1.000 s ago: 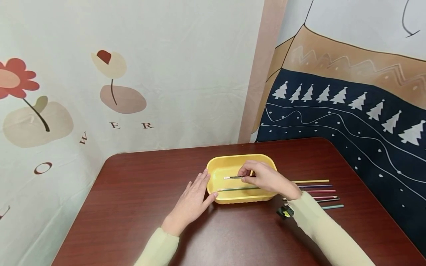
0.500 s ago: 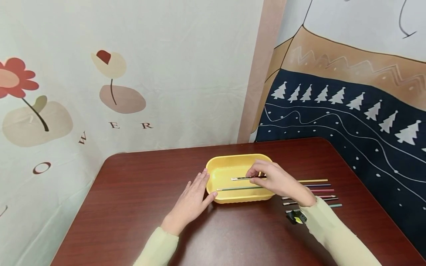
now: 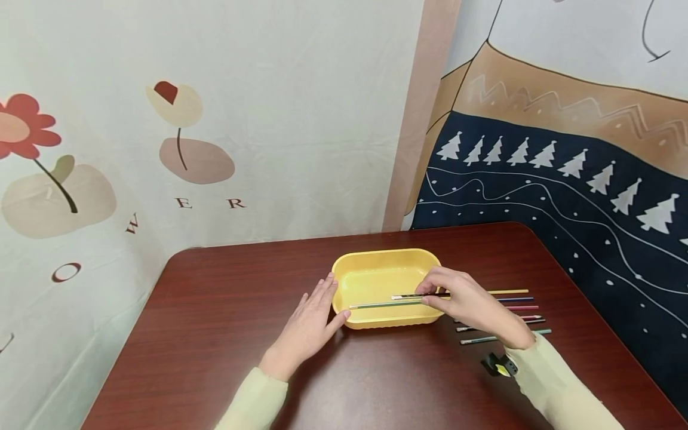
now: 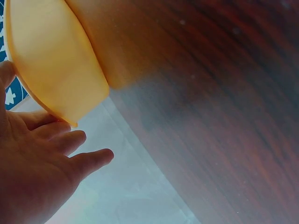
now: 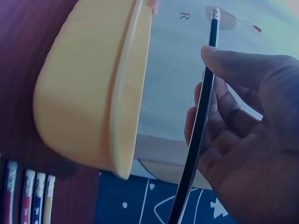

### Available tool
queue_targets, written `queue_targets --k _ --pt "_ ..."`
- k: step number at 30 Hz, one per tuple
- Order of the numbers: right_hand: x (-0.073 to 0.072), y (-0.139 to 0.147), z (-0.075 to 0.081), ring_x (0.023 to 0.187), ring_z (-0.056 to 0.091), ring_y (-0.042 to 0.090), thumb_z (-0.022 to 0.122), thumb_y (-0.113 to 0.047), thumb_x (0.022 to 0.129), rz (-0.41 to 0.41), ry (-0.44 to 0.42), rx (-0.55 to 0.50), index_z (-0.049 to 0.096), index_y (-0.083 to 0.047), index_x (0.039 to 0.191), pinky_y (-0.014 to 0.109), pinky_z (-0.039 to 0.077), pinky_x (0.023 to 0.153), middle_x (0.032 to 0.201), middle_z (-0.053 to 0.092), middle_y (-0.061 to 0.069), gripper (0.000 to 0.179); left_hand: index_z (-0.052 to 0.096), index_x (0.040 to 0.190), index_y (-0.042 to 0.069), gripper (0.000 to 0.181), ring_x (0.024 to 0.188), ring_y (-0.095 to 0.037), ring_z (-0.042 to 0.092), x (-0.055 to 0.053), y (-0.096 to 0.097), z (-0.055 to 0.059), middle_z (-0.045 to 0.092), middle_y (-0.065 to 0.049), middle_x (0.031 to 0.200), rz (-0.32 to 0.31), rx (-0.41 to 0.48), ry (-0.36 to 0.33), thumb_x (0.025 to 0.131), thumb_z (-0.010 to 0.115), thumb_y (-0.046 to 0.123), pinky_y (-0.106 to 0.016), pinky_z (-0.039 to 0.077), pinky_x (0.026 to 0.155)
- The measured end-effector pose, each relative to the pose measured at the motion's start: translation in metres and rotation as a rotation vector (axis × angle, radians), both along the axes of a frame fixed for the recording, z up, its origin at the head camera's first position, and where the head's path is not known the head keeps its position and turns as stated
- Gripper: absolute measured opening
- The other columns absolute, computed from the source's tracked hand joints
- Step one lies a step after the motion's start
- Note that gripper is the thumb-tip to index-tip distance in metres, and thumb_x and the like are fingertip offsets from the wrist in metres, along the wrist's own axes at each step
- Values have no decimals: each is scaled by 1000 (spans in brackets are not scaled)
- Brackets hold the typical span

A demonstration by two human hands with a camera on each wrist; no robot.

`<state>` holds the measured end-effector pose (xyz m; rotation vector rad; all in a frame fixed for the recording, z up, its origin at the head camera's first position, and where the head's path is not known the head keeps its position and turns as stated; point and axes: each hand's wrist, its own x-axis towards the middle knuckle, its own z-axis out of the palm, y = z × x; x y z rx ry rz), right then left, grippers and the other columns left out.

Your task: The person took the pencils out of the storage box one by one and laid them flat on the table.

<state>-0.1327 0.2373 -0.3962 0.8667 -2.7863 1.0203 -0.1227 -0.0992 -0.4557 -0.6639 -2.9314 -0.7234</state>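
A yellow plastic tray (image 3: 371,279) stands on the table. My left hand (image 3: 302,328) rests at its left end, fingers extended along the rim and thumb at the near corner. In the left wrist view the fingertips touch the tray's outer wall. With thumb and fingers my right hand (image 3: 464,298) pinches a dark pencil (image 3: 407,296) over the tray's right end. The right wrist view shows this pencil's eraser end (image 5: 216,14) sticking up past the thumb. Along the tray's near side lies a green pencil (image 3: 376,305), its right part hidden by my right hand.
Several pencils lie side by side on the table right of the tray, among them a yellow one (image 3: 510,291) and a teal one (image 3: 475,341); my right forearm partly covers them. A patterned cloth (image 3: 537,179) hangs behind the brown table (image 3: 215,334).
My right hand has moved to the right and slightly nearer, carrying the dark pencil from the tray's middle toward its right end. The left hand and the green pencil have stayed put.
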Motion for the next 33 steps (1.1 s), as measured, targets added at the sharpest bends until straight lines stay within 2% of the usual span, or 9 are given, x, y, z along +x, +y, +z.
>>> queue_targets --k 9,16,24,33 --pt "12 19 -6 81 57 6 83 0 85 -16 48 -58 75 -21 99 23 53 67 92 62 -15 27 36 159 -2 76 154 -37 28 0 0 0 29 -15 168 -2 2 -2 106 55 48 -64 27 119" --pt "20 32 -10 78 59 6 82 2 86 -39 13 -92 74 -25 99 23 55 65 93 63 -14 30 37 159 -2 75 153 -38 29 -1 -1 -1 30 -15 168 -1 3 7 106 55 48 -65 28 118" --pt "30 48 -17 79 59 4 81 -2 87 -87 -2 -58 75 -27 100 22 55 66 94 63 -15 28 36 159 -2 75 153 -37 29 -1 0 -1 30 -15 168 0 2 8 105 56 48 -65 28 118" --pt "35 63 -29 77 56 3 81 -1 87 -84 -9 -47 74 -26 100 22 52 63 92 62 -16 30 37 159 -1 75 153 -38 29 -1 0 -1 29 -14 168 1 5 5 105 56 48 -65 27 118"
